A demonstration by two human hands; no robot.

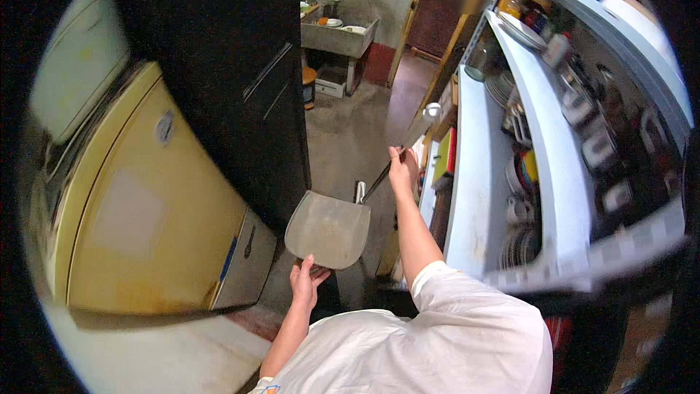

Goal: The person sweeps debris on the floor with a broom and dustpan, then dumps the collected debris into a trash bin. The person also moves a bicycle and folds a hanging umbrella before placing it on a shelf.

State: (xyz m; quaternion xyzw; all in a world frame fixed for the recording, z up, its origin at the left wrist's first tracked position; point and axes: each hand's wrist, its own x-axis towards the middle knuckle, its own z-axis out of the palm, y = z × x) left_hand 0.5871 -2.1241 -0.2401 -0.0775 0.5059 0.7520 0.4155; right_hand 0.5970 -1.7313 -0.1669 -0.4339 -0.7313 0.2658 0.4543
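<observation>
A long-handled dustpan with a greyish plastic pan spans the space between my two hands, in front of my body. My right hand is closed around its dark, thin handle, well above the pan. Near the pan, a white fitting stands beside the handle's lower end. My left hand holds the pan's near edge, thumb on top and fingers partly hidden underneath. The pan's broad face is turned up toward me, with a faint brownish stain in its middle.
A yellow refrigerator stands on the left, beside a dark partition. Metal shelving on the right holds plates, mugs and bottles, close to my right arm. Ahead, a concrete sink stands against the wall beyond the concrete floor, left of a doorway.
</observation>
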